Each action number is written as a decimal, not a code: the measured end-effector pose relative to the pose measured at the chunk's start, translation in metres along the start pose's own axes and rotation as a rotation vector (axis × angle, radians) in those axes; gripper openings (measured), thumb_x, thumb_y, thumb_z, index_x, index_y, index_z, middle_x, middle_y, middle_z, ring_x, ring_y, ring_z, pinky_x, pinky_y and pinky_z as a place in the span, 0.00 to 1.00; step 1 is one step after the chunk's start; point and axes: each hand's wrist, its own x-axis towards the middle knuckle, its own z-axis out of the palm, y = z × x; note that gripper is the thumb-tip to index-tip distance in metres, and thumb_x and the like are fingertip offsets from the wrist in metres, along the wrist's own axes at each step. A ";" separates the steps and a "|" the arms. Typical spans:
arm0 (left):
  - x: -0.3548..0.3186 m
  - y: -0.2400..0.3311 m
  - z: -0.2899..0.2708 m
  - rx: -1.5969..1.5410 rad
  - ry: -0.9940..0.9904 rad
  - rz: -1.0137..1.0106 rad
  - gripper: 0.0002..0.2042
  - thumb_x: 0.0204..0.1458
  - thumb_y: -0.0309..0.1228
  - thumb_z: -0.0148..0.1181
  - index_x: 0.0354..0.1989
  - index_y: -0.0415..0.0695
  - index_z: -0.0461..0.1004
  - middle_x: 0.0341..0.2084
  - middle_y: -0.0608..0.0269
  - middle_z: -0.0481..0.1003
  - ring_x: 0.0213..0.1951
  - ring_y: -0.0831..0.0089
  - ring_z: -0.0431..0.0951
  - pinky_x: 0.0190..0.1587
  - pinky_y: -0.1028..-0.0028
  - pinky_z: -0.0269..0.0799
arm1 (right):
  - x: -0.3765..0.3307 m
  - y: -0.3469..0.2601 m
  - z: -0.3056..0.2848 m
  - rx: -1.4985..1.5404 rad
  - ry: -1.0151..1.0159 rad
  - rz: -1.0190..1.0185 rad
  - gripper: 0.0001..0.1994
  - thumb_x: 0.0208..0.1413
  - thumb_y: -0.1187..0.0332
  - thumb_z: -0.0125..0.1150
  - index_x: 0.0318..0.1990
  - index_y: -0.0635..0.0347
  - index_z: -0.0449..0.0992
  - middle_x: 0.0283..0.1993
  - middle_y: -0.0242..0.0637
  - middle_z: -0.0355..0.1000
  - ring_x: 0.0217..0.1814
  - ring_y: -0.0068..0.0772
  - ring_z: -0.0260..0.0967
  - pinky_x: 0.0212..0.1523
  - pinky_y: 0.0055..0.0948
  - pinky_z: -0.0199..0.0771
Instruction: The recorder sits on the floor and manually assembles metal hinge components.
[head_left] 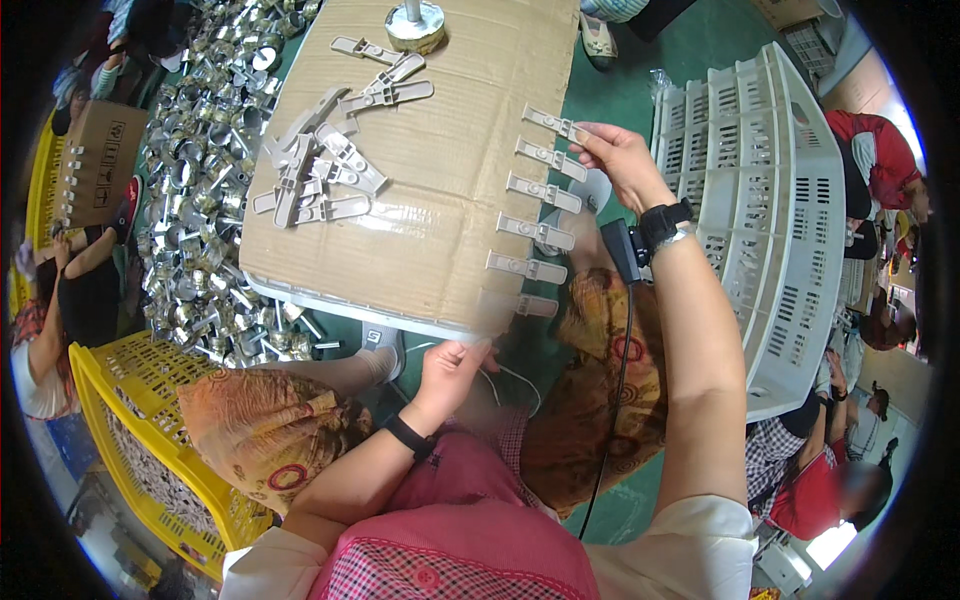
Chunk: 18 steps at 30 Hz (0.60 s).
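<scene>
Clip pile (290, 185) on cardboard (430, 250), left — clip row (543, 193) along right edge — crate (810, 230) farther right.

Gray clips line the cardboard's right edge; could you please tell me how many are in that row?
6: the top clip, touched by the right hand, then the second, third, fourth, fifth and sixth, spaced down that edge of the cardboard; none looks hidden.

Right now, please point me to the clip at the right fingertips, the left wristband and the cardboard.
Clip (547, 121): head view, its middle.
Left wristband (408, 438): head view, outer face.
Cardboard (450, 150): head view, bare surface.
</scene>
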 end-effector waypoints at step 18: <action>0.002 0.003 -0.002 0.077 0.024 0.100 0.12 0.56 0.32 0.52 0.28 0.35 0.75 0.21 0.64 0.76 0.25 0.80 0.72 0.32 0.80 0.67 | -0.021 -0.014 0.006 -0.682 0.359 -0.450 0.24 0.46 0.62 0.63 0.50 0.66 0.69 0.43 0.44 0.72 0.42 0.32 0.69 0.44 0.28 0.68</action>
